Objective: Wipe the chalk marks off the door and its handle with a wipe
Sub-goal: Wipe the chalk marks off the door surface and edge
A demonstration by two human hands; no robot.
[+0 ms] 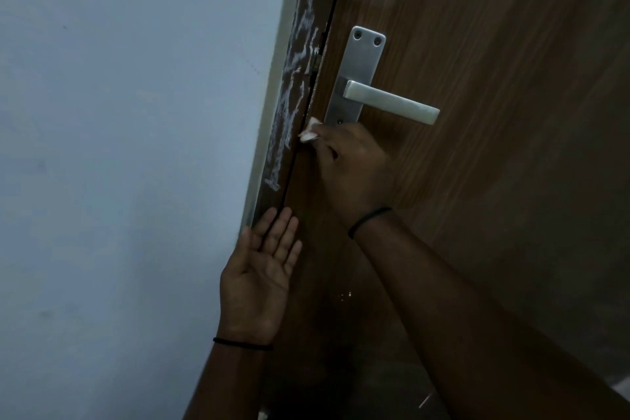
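I see right hand (354, 167) pinching the wipe (311, 133) at the door (477, 181) edge below the handle (392, 101) | left hand (262, 269) fingers straight, bracing that edge | chalk marks (296, 79) on frame strip, likely next

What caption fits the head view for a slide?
Right hand presses a wipe below the handle; chalk marks streak the frame; left hand open.

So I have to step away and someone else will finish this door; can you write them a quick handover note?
Right hand pinches the white wipe against the door's edge, just below the handle plate.
Left hand is open, palm up, fingertips by the frame lower down.
Done: handle shows no chalk.
Left: heavy chalk marks run along the frame strip, from the top to below wipe level.
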